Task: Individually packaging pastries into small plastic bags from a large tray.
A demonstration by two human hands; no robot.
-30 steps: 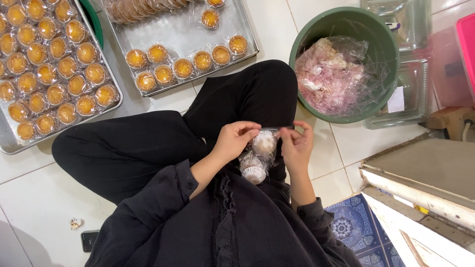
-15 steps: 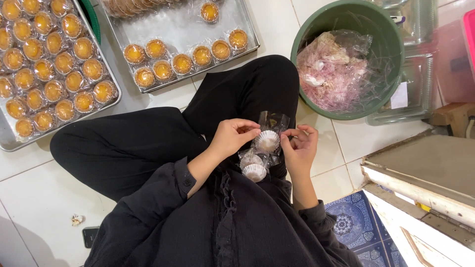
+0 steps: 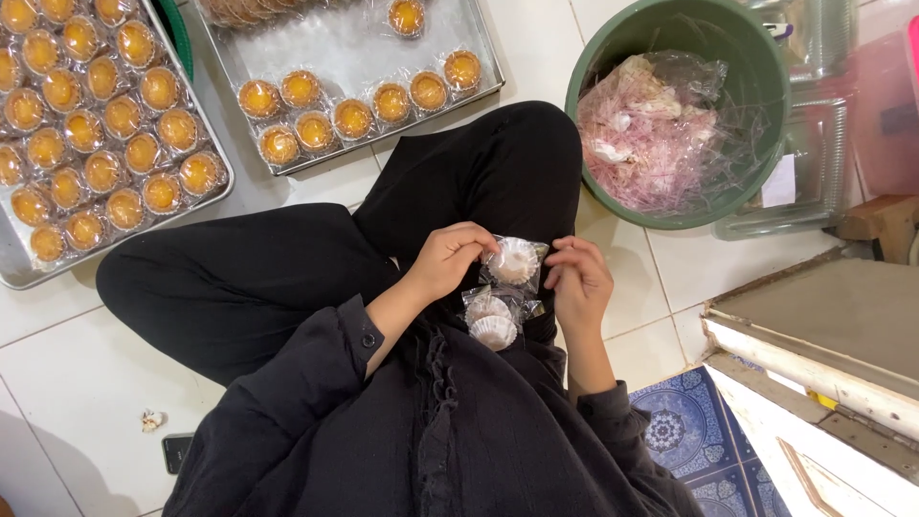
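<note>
Pinched between both hands over a lap in black clothing: one small pastry in a white fluted paper cup (image 3: 514, 260), sealed in a clear wrapper. Left hand (image 3: 448, 260) closed on the wrapper's left edge, fingertips curled over it; right hand (image 3: 578, 283) closed on the right edge, thumb and forefinger nipping the film. Just below, resting on the lap and touching one another, two more wrapped cups (image 3: 492, 320) of the same kind. Ahead on the white tiled floor (image 3: 57, 383), two metal trays: the left tray (image 3: 19, 273) packed row upon row with wrapped orange-topped tarts (image 3: 115, 124), the middle tray (image 3: 354, 53) holding two short rows of the same, one lone tart near its far edge, and much bare metal between. To the right, a green bucket (image 3: 670, 24) holding a heap of crumpled clear and pinkish film (image 3: 661, 124); beside it, stacked clear plastic containers (image 3: 814, 144). Nearer the body on the right, a white wooden frame (image 3: 814, 373) and a patch of blue patterned tile (image 3: 670, 431). Judged from the lay of things, well under way: one tray filled, the other only partly so, three pieces in hand or on the lap. Whether wrappers are going on or coming off, not possible to tell.
</note>
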